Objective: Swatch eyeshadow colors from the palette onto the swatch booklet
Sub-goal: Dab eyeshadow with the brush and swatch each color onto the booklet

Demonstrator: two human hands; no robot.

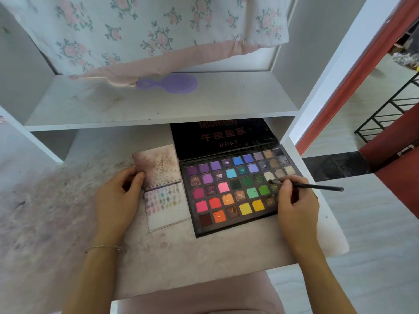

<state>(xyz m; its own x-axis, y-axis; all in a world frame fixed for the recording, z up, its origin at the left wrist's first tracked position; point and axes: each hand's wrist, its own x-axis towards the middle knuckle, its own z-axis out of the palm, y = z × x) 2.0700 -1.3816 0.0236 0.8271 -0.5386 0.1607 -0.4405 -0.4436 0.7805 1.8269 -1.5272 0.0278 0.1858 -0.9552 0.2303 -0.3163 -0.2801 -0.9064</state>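
- Head view: the palette (235, 191) lies open on the table (158, 257) at about 2 o'clock from my left hand, its lid leaning back under the shelf (158, 103) so every pan faces me.
- The swatch booklet (166, 200) sits touching the palette's left edge, at 9 o'clock from it, so the brush has only a short way to travel from pan to page.
- My left hand (120, 196) holds the booklet's left edge, thumb on top of the stained upper flap, fingers (127, 177) curled; I judge this keeps the page flat and stops it sliding under a stroke.
- My right hand (294, 200) rests over the palette's right end, its fingers (286, 185) pinching the brush (313, 186) near the bristles, handle pointing to 3 o'clock. The tip sits at the pale and green pans in the right columns, seemingly loading colour.
- The lower page already carries rows of faint swatches at its top; the bottom half is bare, so there is room left.
- A purple hairbrush (172, 83) lies on the shelf at 12 o'clock, apart from the work.
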